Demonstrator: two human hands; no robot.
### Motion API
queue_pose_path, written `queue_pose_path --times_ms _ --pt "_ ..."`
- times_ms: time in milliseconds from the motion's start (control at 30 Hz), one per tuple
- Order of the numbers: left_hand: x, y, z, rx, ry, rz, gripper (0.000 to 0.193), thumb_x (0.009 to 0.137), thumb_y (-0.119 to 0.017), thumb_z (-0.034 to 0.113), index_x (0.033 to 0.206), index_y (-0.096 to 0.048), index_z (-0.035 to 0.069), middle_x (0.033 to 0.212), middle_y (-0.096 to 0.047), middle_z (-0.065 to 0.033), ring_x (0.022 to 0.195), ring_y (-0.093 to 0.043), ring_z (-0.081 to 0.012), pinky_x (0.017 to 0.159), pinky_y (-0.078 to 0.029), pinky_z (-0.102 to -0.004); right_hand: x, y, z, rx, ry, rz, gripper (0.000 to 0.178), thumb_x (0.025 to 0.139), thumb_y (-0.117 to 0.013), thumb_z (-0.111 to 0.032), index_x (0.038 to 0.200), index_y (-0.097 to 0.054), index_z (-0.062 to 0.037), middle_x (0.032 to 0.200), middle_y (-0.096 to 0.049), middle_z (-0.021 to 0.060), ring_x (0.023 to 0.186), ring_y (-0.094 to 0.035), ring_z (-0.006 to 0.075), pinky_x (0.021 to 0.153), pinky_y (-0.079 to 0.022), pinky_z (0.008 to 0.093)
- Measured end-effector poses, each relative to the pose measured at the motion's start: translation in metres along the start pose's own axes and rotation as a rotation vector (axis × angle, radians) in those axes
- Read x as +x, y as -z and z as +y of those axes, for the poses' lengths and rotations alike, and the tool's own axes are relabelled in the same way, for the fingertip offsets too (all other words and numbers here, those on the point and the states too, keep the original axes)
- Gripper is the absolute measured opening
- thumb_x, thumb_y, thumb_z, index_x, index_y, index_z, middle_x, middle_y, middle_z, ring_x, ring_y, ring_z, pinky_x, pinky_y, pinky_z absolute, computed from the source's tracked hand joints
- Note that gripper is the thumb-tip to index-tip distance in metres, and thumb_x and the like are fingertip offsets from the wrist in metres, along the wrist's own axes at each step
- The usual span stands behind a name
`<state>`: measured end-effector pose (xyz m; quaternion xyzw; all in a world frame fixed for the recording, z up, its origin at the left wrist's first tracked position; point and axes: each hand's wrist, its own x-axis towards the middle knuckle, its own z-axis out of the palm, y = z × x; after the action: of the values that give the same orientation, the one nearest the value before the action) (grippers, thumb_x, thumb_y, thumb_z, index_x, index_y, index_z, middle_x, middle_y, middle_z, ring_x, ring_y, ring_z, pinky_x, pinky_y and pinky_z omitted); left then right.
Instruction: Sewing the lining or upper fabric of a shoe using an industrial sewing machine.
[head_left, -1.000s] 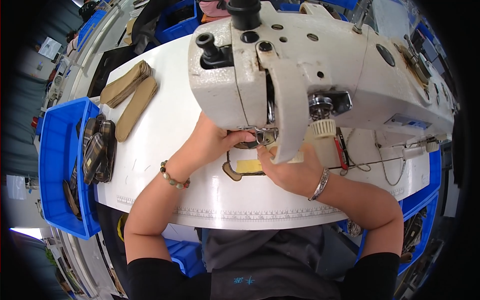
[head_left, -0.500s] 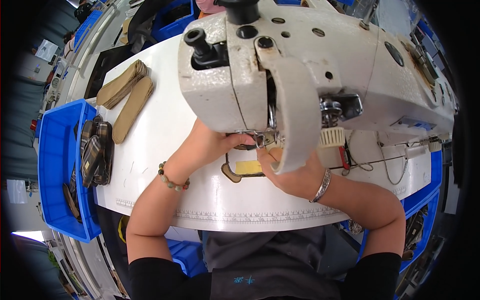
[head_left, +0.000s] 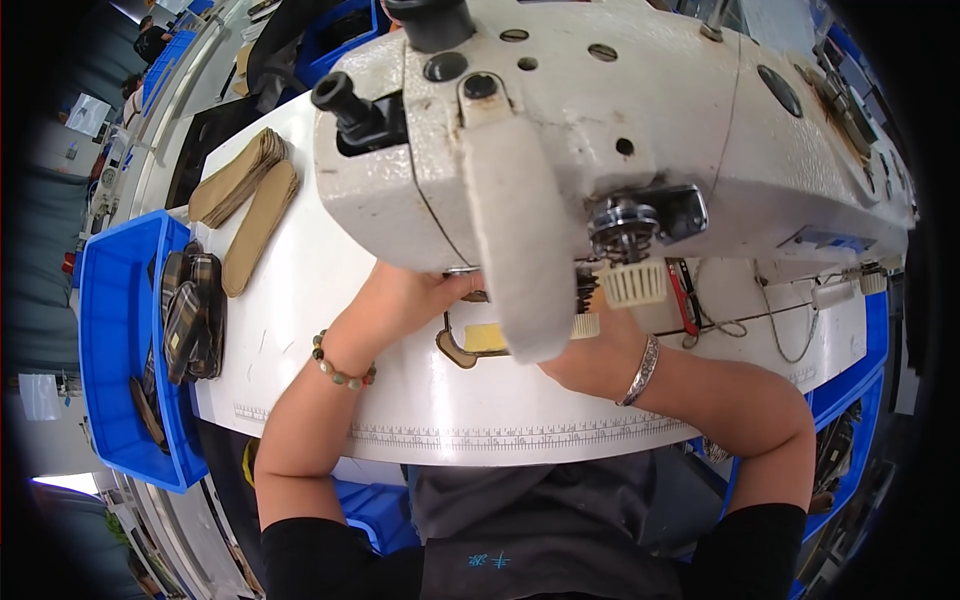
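Under the head of a white sewing machine (head_left: 400, 190), my left hand (head_left: 405, 300) is closed, thumb bent over the edge of a dark-rimmed tan shoe piece (head_left: 457, 349). Part of that piece lies on the white table, its rounded end toward me. A yellow patch (head_left: 485, 338) shows beside its dark rim. My right hand (head_left: 600, 352) is by the other side of the piece. Its fingers are hidden behind the machine's thick pale lever (head_left: 525, 240) and a ribbed cream knob (head_left: 636, 285). The needle area is also covered from view.
Two stacks of tan insoles (head_left: 260, 228) lie at the table's far left. A blue bin (head_left: 120, 350) with plaid slippers (head_left: 190, 315) stands beyond the left edge. Red-handled snips (head_left: 685, 300) and a loose cord (head_left: 795, 345) are right of my right hand. A ruler strip (head_left: 450, 438) follows the front edge.
The view has shifted, so the machine head appears farther left and the lever now covers my right fingers, which showed near the needle before. Both hands stay close to the shoe piece.
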<state>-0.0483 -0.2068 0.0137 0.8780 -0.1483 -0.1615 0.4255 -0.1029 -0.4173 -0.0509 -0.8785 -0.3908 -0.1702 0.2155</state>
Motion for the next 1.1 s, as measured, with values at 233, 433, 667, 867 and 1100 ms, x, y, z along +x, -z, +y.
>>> queue_pose_path --times_ms 233,433,667,867,1100 --pt "-0.002 0.002 -0.002 0.101 -0.228 0.052 0.038 0.076 -0.079 0.003 0.112 -0.068 0.002 0.104 -0.071 -0.0133 0.087 -0.070 -0.0226 0.074 -0.056 -0.0335 -0.001 0.003 -0.001 0.121 -0.188 0.054 0.015 0.069 -0.069 -0.018 0.076 -0.066 -0.0049 0.064 -0.061 0.0089 0.056 -0.062 0.0286 0.052 -0.048 0.0406" --pt "0.000 0.001 -0.003 0.085 -0.262 0.046 0.036 0.076 -0.080 0.003 0.110 -0.069 0.001 0.099 -0.072 -0.0120 0.084 -0.070 -0.0213 0.074 -0.056 -0.0330 -0.003 0.002 0.007 0.065 -0.258 -0.016 0.012 0.066 -0.068 -0.015 0.068 -0.061 -0.0048 0.060 -0.061 0.0119 0.057 -0.063 0.0316 0.056 -0.049 0.0423" --pt "0.000 -0.001 -0.004 -0.072 -0.170 0.022 0.030 0.076 -0.080 0.000 0.104 -0.069 0.000 0.094 -0.072 -0.0100 0.084 -0.070 -0.0171 0.071 -0.058 -0.0304 -0.002 0.008 0.004 0.161 -0.337 -0.019 0.010 0.066 -0.065 -0.012 0.067 -0.060 -0.0039 0.061 -0.061 0.0130 0.058 -0.063 0.0321 0.057 -0.050 0.0414" --pt "-0.003 0.001 0.003 -0.073 -0.214 0.027 0.028 0.075 -0.080 0.000 0.102 -0.070 0.000 0.090 -0.072 -0.0088 0.082 -0.070 -0.0167 0.071 -0.057 -0.0303 -0.002 0.004 0.007 0.164 -0.347 -0.003 0.013 0.067 -0.068 -0.015 0.068 -0.063 -0.0034 0.062 -0.062 0.0130 0.059 -0.063 0.0328 0.059 -0.050 0.0427" --pt "0.000 0.003 0.005 0.017 -0.298 0.071 0.034 0.069 -0.086 0.006 0.100 -0.071 0.002 0.090 -0.073 -0.0093 0.079 -0.069 -0.0207 0.071 -0.055 -0.0320 0.002 0.008 0.003 0.143 -0.354 -0.079 0.017 0.070 -0.070 -0.018 0.068 -0.063 -0.0033 0.061 -0.061 0.0139 0.059 -0.062 0.0341 0.059 -0.050 0.0436"
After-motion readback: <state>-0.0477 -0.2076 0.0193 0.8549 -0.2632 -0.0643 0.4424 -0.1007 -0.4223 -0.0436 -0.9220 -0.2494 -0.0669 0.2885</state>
